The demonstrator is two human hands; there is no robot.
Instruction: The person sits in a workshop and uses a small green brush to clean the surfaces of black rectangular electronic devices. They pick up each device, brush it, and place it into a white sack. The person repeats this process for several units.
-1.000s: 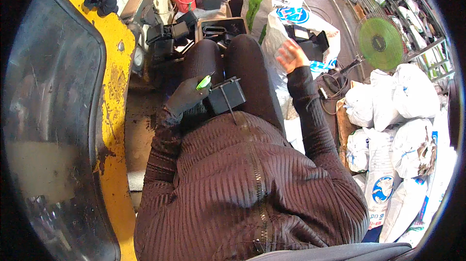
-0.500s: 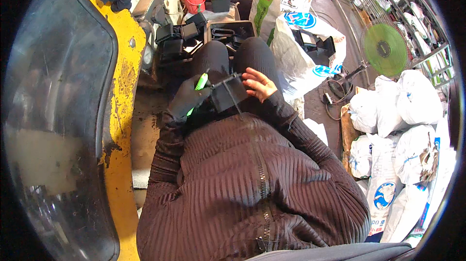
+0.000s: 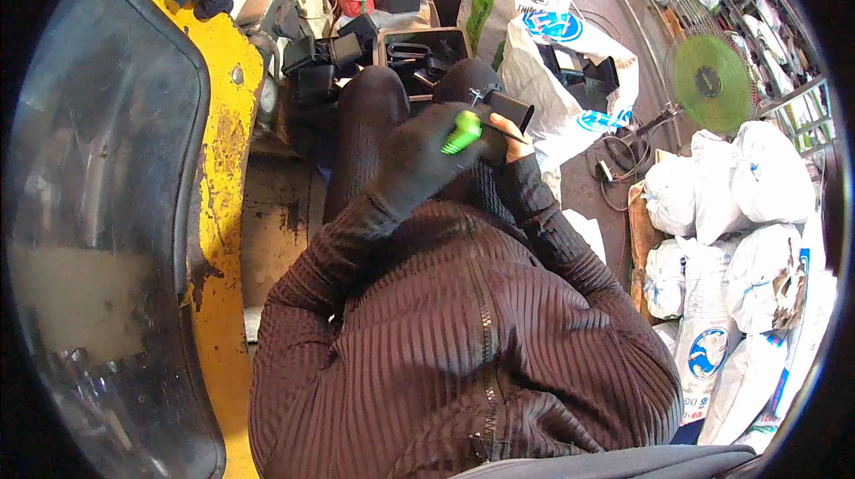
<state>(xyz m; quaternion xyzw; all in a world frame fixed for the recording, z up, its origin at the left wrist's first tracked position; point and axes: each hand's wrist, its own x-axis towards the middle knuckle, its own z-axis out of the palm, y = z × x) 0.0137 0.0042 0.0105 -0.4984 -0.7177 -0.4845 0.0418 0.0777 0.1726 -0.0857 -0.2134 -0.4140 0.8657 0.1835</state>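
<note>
Both hands have moved forward and to the right: the gloved left hand [image 3: 417, 157] is wrapped round one green tool [image 3: 461, 133], and the right hand [image 3: 517, 142] grips one black box [image 3: 513, 109] by the right knee [image 3: 466, 78]. Work on this box looks unfinished, with the tool close beside it. At least three loose boxes [image 3: 314, 85] sit near the left knee [image 3: 372, 89], too jumbled to count surely.
</note>
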